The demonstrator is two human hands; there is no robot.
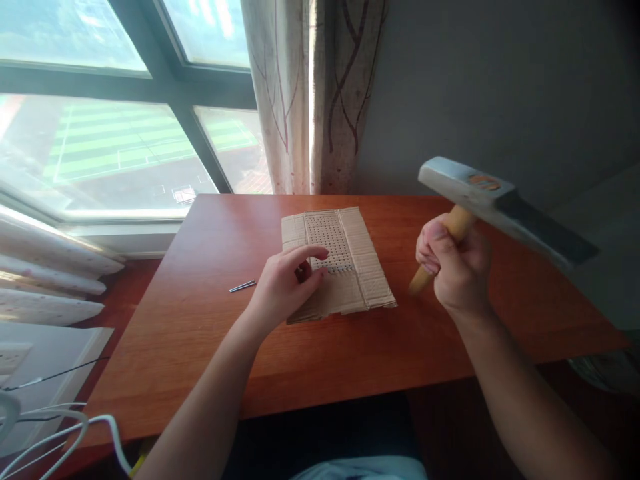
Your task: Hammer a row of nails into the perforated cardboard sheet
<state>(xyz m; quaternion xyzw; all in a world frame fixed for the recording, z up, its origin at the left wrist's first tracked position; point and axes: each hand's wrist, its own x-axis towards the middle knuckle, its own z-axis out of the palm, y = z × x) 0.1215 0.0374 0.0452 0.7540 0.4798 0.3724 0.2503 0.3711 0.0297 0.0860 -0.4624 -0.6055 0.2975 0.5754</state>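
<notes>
My right hand [455, 260] is wrapped round the wooden handle of a hammer [465, 187], raised above the table to the right of the cardboard. Its grey metal head points left and its dark, tapered end is to the right. A flat piece of cardboard [376, 267] lies on the table, with a grid of small dark holes in its middle panel. My left hand [295, 273] rests over the cardboard's left side, thumb and forefinger curled close together in a pinch at the grid. Whatever is between those fingertips is too small to make out. Thin metal nails [243, 286] lie left of the cardboard.
The reddish-brown wooden table [200, 360] stands against the wall and window [125, 140]. Patterned curtains [285, 100] hang behind it. White cables [65, 420] loop by its near left corner, beside a white panel with a socket [13, 359].
</notes>
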